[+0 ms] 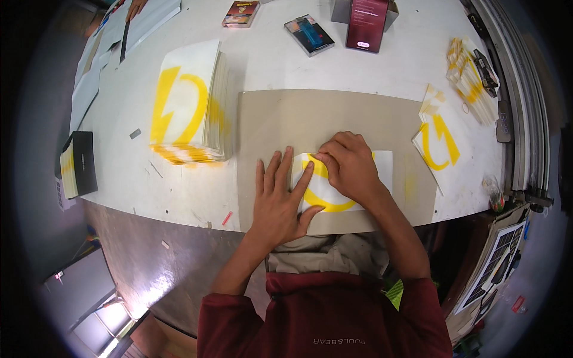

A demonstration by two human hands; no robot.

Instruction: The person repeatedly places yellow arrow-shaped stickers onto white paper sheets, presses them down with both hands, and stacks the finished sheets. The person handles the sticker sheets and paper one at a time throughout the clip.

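A white paper piece (383, 179) with a yellow printed shape lies on a grey-beige board (280, 116) at the table's front edge. My left hand (276, 201) rests flat on and beside its left end, fingers spread, with the index finger and thumb on the paper. Bent and pinched together, the fingers of my right hand (351, 166) press at the paper's upper left part, close to the left index fingertip. Whatever is between them, if anything, is hidden. The right hand covers much of the yellow print.
Left of the board stands a tall stack of yellow-printed white paper (182, 104). Loose printed pieces (439, 143) and a bundle (471, 80) lie right. Behind are a phone (365, 27), a dark pack with a blue lighter (309, 34) and a red box (241, 14). Another person's hand (136, 8) shows far left.
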